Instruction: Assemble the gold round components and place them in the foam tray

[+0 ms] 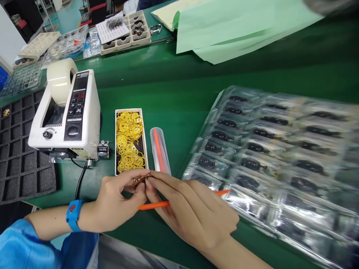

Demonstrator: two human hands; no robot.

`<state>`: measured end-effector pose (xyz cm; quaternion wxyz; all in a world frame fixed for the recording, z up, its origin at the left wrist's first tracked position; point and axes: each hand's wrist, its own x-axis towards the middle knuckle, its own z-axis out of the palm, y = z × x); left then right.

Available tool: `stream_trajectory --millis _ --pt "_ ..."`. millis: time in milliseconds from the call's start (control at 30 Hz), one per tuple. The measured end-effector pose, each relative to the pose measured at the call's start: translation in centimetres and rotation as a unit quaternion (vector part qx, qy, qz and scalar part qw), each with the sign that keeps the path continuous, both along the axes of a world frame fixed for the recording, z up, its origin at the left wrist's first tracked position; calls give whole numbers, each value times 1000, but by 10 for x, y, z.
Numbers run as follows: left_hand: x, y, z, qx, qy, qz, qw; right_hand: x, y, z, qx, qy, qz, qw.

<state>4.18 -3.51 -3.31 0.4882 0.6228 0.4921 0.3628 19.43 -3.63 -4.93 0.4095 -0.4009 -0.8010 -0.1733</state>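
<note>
My left hand (116,200) and my right hand (190,211) meet near the table's front edge, fingers pinched together on a small brownish metal part (140,180). An orange stick tool (157,204) lies under my right hand, its ends sticking out on both sides; whether the hand grips it I cannot tell. Just behind the hands stands a narrow white box of yellow rings (129,140), with a clear tube (160,151) holding an orange stick beside it. A blue wristband (73,215) is on my left wrist.
A white tape dispenser (67,119) with a tape roll stands at the left, beside a black foam tray (19,164). Clear blister trays of black parts (275,157) fill the right. Green paper sheets (238,26) and parts trays (123,31) lie at the back.
</note>
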Motion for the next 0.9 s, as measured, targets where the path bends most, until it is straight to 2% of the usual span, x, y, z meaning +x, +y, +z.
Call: stream_trajectory --millis 100,167,267,367,433,567,633,700,800,900 --pt "1 1 -2 -45 -29 7 999 0 -1 -1 -7 2 3 1000" --pt "1 3 -4 -104 -75 19 992 0 -2 -1 -27 12 9 1000" --pt "0 9 -4 -215 -167 24 962 2 -4 1 -103 68 13 992" --pt "-1 16 -3 -269 -214 12 939 9 -3 5 -187 165 34 968" --pt "-3 19 -1 -270 -210 7 939 14 -1 8 -257 200 66 943" --pt "-7 24 4 -272 -183 -12 944 19 5 10 -398 192 175 880" --pt "-8 25 6 -283 -174 -23 943 18 5 9 -409 190 217 865" --pt "-8 25 8 -283 -155 -33 946 16 5 7 -398 186 234 867" --pt "-6 24 11 -245 -129 -30 961 13 2 4 -401 180 235 867" --pt "-5 23 11 -206 -120 -17 971 10 -1 1 -445 197 226 844"
